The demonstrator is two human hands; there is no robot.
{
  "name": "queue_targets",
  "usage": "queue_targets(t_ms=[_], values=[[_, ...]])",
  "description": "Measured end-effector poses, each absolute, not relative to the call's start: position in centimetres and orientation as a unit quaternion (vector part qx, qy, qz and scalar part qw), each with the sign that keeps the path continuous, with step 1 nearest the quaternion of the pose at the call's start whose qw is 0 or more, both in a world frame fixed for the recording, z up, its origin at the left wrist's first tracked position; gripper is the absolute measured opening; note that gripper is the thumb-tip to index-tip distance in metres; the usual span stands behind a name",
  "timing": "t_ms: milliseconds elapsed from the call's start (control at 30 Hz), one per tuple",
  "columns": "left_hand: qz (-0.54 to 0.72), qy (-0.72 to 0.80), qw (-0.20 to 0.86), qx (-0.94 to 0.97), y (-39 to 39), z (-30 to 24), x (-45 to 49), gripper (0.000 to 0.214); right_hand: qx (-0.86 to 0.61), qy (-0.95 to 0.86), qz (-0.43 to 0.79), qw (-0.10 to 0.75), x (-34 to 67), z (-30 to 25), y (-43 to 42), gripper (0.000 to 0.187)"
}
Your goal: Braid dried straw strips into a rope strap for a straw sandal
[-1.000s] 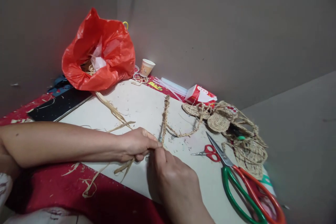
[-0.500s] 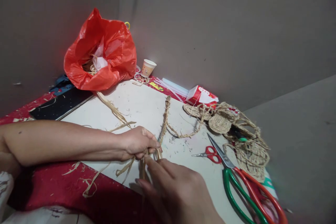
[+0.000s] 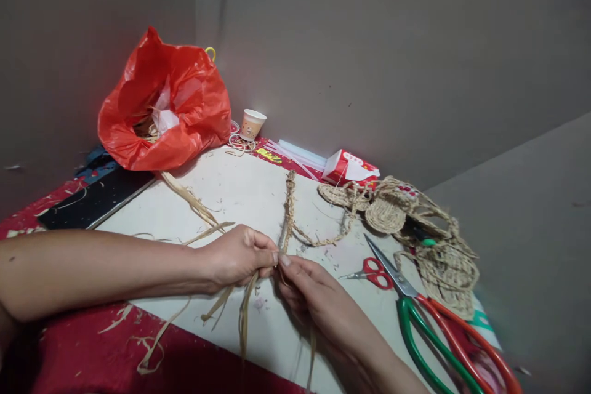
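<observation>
A braided straw cord runs up the white board from between my two hands, and its thinner part curves off to the right. My left hand pinches the cord's lower end, with loose straw strands hanging below the fingers. Close against it, my right hand is closed on a strand at the same spot, and a strip dangles beneath the palm. The fingertips of both hands nearly touch and hide the join.
A red plastic bag of straw stands back left by a black slab. A paper cup and red box line the wall. Woven straw pieces, small red scissors and large scissors lie right. White board underneath.
My right hand has moved up and turned, its fingers now pinching beside my left fingertips. The strands under the hands have spread apart. The whole view has shifted slightly.
</observation>
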State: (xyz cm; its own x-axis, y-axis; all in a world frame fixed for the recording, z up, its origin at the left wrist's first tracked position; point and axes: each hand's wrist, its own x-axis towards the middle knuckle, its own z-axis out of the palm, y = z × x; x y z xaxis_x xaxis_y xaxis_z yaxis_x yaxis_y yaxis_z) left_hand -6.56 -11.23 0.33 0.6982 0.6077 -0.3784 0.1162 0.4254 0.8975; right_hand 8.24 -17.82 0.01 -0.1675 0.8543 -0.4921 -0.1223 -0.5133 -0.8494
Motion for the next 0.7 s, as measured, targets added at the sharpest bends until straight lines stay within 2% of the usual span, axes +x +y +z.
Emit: queue_targets(t_ms=[200, 333, 567, 700], values=[[0.21, 0.316, 0.754, 0.536, -11.5, -0.3, -6.5, 0.02, -0.49, -0.282, 0.753, 0.337, 8.9, 0.0, -17.6, 0.036], [0.232, 0.311, 0.734, 0.557, -11.6, -0.2, -6.5, 0.017, -0.426, -0.247, 0.786, 0.375, 8.7, -0.6, -17.5, 0.036], [0.217, 0.279, 0.717, 0.601, -11.1, -0.2, -6.7, 0.021, -0.444, -0.274, 0.744, 0.418, 8.0, -0.7, -17.7, 0.032], [0.165, 0.286, 0.647, 0.687, -10.3, 0.1, -7.1, 0.015, -0.498, -0.275, 0.697, 0.436, 7.9, -1.0, -17.9, 0.035]])
